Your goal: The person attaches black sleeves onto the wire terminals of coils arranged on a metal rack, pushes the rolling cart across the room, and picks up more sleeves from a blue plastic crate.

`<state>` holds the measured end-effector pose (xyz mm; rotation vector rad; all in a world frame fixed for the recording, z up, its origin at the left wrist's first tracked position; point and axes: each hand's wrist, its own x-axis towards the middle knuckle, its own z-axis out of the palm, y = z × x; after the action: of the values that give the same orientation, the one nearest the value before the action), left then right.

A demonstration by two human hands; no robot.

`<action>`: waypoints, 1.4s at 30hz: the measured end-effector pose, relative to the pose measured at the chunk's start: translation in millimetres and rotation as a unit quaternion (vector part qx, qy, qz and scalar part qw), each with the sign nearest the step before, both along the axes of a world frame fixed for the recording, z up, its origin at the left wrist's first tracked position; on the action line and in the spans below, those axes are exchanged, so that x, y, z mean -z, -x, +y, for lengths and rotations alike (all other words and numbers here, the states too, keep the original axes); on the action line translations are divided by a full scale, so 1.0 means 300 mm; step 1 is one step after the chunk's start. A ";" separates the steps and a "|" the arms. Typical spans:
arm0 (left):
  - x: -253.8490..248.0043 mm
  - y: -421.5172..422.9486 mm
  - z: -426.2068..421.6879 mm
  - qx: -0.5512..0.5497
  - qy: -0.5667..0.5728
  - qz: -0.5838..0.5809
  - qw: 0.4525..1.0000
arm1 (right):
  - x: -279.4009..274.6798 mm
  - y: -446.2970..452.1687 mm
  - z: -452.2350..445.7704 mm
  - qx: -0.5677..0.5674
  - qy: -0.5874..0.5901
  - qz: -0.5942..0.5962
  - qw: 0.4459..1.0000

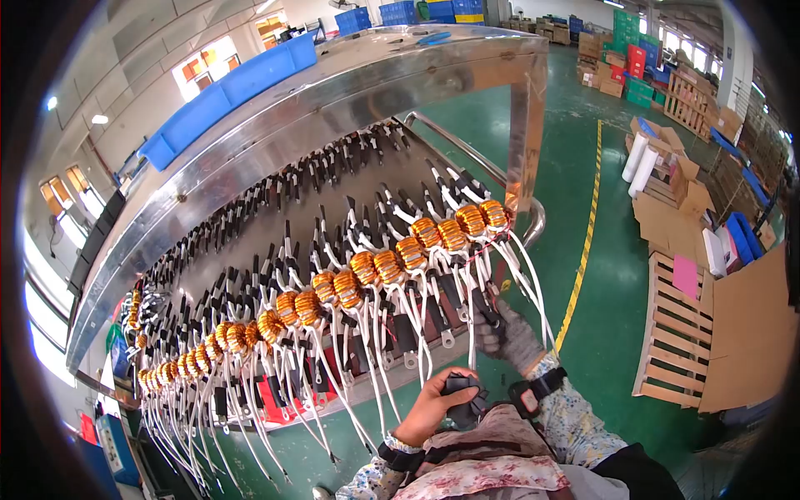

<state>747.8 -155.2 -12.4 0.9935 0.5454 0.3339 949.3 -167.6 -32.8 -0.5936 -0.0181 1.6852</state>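
Wire coils (364,268) slant above the nearer right hand (510,337); I can't tell its grip. Left hand (432,407) holds something black (470,408).

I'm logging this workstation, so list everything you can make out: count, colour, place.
Flat shelf: one, grey, below the tabletop
Wire-wound ring coils: over twenty, copper-orange, along the shelf's front
Thin hanging wires: many, white, below the coils
Sleeved cable ends: many, black, across the shelf
Metal-edged table: one, silver, above the shelf
Long plastic bin: one, blue, tabletop left
Painted floor line: one, yellow, right of table
Slatted wooden pallets: at least two, tan, right
Upright rolls: two, white, right
Cardboard: many pieces, brown, right
Stacked plastic crates: several, mixed colours, background
Left hand: one, bare, holding a black piece
Right hand: one, grey-gloved, by the cable ends
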 end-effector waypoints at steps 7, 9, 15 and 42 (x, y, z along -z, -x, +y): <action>0.001 -0.010 0.000 0.003 -0.014 -0.002 1.000 | -0.001 0.003 0.049 0.029 0.064 -0.066 0.995; 0.001 -0.008 0.001 -0.001 -0.017 -0.002 1.000 | 0.044 0.000 0.066 0.037 0.072 -0.070 0.994; 0.002 -0.015 -0.006 0.013 -0.026 -0.012 1.000 | 0.035 0.037 0.053 0.144 -0.017 -0.445 0.884; -0.004 0.043 -0.004 -0.022 -0.062 -0.021 0.998 | -0.029 0.111 -0.271 0.032 -0.102 -0.681 0.724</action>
<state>734.7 -156.4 -11.2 1.0925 0.5132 0.4314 916.2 -249.0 -24.0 -1.5119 -1.2080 0.8101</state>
